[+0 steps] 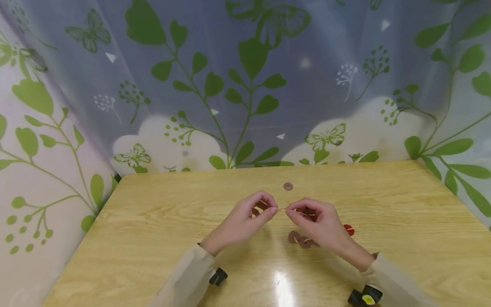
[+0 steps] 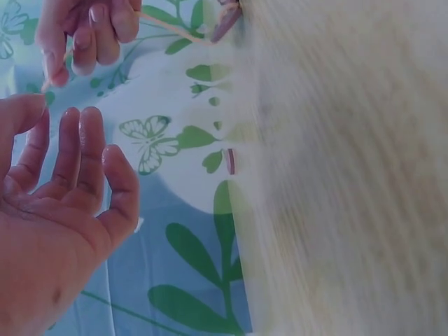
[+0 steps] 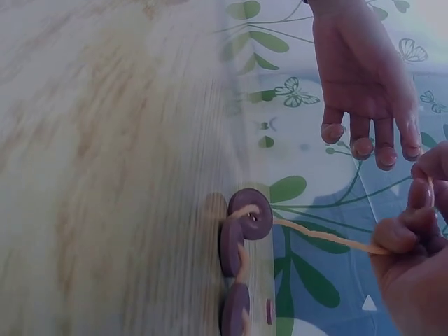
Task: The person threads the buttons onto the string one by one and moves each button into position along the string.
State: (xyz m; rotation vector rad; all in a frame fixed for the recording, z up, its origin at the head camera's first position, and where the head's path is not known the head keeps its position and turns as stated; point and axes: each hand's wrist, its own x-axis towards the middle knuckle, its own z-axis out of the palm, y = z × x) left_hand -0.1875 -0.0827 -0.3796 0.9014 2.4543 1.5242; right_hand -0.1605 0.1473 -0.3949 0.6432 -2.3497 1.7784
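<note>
My left hand (image 1: 245,219) and right hand (image 1: 324,226) face each other above the table, a short span of orange string (image 1: 282,209) between their fingertips. Thumb and index finger of the left hand pinch the string's end; its other fingers are loosely bent in the left wrist view. The right hand (image 3: 416,252) pinches the string a little farther along, fingers curled. From there the string (image 3: 315,233) runs down to a row of brown buttons (image 3: 246,199) threaded on it, which lie beside the right hand. That hand partly hides the row in the head view.
A loose brown button (image 1: 288,186) lies on the wooden table (image 1: 161,238) beyond the hands. Just right of the right hand is a red button (image 1: 349,230), partly covered, with string across it. A leaf-patterned curtain (image 1: 215,115) hangs behind the table's far edge.
</note>
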